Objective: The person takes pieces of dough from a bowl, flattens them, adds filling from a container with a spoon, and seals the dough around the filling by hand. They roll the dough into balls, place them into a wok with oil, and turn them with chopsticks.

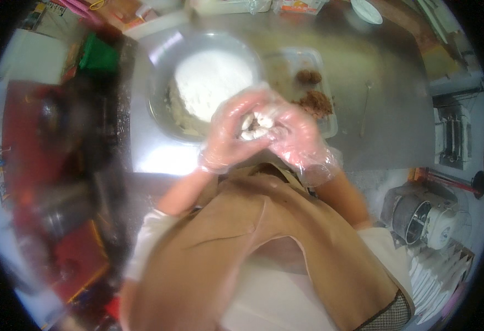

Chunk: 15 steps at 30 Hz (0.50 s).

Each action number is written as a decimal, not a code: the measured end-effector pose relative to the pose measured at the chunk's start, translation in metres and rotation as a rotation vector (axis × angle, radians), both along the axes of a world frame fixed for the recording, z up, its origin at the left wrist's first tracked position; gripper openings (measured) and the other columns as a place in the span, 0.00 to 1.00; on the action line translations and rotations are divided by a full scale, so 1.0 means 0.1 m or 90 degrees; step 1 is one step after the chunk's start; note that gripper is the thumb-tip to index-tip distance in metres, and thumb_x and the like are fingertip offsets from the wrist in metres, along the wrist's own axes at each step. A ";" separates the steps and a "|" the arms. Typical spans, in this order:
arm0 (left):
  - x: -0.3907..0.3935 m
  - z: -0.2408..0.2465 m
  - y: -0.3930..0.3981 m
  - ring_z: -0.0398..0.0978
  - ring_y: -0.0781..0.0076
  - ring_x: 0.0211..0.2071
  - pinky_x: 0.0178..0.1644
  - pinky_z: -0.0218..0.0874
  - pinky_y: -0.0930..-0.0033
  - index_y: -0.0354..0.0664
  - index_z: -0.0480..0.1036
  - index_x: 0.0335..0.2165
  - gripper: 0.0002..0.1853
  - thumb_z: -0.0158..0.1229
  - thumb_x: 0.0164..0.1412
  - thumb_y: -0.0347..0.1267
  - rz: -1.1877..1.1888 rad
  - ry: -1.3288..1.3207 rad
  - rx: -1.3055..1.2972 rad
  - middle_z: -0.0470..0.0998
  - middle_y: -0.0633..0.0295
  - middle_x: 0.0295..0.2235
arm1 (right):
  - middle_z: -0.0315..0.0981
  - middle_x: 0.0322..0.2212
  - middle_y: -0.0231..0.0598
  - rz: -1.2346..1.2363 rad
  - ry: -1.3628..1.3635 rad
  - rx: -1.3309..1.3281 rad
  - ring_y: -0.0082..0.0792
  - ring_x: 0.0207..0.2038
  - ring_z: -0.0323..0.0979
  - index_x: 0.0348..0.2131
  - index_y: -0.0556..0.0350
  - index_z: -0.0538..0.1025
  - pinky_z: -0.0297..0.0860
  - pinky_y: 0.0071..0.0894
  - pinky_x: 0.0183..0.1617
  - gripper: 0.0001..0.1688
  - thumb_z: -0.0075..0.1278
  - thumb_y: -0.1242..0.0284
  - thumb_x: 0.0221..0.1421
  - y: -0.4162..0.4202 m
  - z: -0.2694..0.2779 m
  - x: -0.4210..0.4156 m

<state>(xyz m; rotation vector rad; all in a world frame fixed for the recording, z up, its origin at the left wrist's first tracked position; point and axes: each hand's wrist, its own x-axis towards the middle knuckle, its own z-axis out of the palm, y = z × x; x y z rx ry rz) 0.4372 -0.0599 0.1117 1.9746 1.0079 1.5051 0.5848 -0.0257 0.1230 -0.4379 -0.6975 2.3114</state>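
Both my hands wear clear plastic gloves and meet in front of my body, cupped in a ring. Between them is a piece of white dough point(264, 120) with a floury surface, opened in the middle around a darker hollow; whether that holds filling I cannot tell. My left hand point(227, 132) curls around its left side. On the other side, my right hand point(302, 130) presses it with fingers and thumb. Just beyond lies a large metal bowl point(161, 78) with white flour point(215, 82) heaped over paler dough. A clear plastic tray point(328, 129) carries brown crumbly filling point(316, 103) and brown balls point(309, 77).
The steel worktable point(395, 124) bears a thin long-handled utensil point(365, 111) on the right. A white dish point(366, 11) and plastic containers point(300, 5) line the far edge. A drum-shaped machine point(411, 217) stands lower right. A green container point(99, 53) is at left.
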 end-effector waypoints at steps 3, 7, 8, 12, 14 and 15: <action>0.27 -0.21 -0.05 0.75 0.63 0.38 0.50 0.61 0.65 0.33 0.65 0.48 0.29 0.65 0.46 0.21 0.091 -0.195 -0.053 0.74 0.55 0.42 | 0.71 0.43 0.46 -0.019 0.145 -0.195 0.36 0.48 0.68 0.49 0.65 0.68 0.63 0.35 0.54 0.33 0.37 0.53 0.60 -0.05 -0.10 0.00; 0.15 -0.24 -0.14 0.61 0.48 0.55 0.61 0.38 0.42 0.38 0.52 0.59 0.55 0.71 0.38 0.46 0.161 0.051 -0.117 0.66 0.50 0.53 | 0.71 0.43 0.47 -0.036 0.053 -0.113 0.38 0.48 0.68 0.49 0.65 0.68 0.63 0.40 0.55 0.40 0.34 0.45 0.58 0.02 -0.07 0.02; 0.07 -0.16 -0.13 0.59 0.47 0.57 0.62 0.34 0.40 0.38 0.50 0.60 0.58 0.70 0.36 0.51 0.129 0.066 -0.118 0.66 0.50 0.54 | 0.71 0.44 0.48 -0.031 0.049 -0.121 0.39 0.48 0.68 0.49 0.64 0.68 0.63 0.41 0.55 0.41 0.34 0.44 0.58 0.06 -0.05 0.03; -0.04 0.02 -0.05 0.66 0.57 0.50 0.58 0.45 0.49 0.36 0.51 0.60 0.59 0.72 0.35 0.48 -0.030 0.060 -0.150 0.68 0.51 0.51 | 0.70 0.45 0.51 0.068 0.090 -0.220 0.42 0.48 0.68 0.49 0.61 0.68 0.64 0.44 0.54 0.44 0.33 0.39 0.56 0.19 0.12 0.10; -0.04 0.08 0.00 0.73 0.66 0.41 0.51 0.58 0.58 0.34 0.54 0.58 0.53 0.75 0.36 0.38 -0.068 0.007 -0.106 0.70 0.53 0.48 | 0.69 0.46 0.52 0.116 0.107 -0.267 0.44 0.48 0.68 0.48 0.60 0.68 0.65 0.46 0.54 0.46 0.33 0.36 0.55 0.26 0.17 0.12; 0.01 0.03 0.00 0.73 0.69 0.37 0.48 0.61 0.62 0.35 0.54 0.57 0.51 0.74 0.37 0.33 -0.044 -0.048 -0.074 0.70 0.53 0.47 | 0.69 0.46 0.52 0.113 0.104 -0.274 0.45 0.48 0.68 0.48 0.59 0.68 0.65 0.47 0.54 0.46 0.33 0.35 0.54 0.27 0.15 0.11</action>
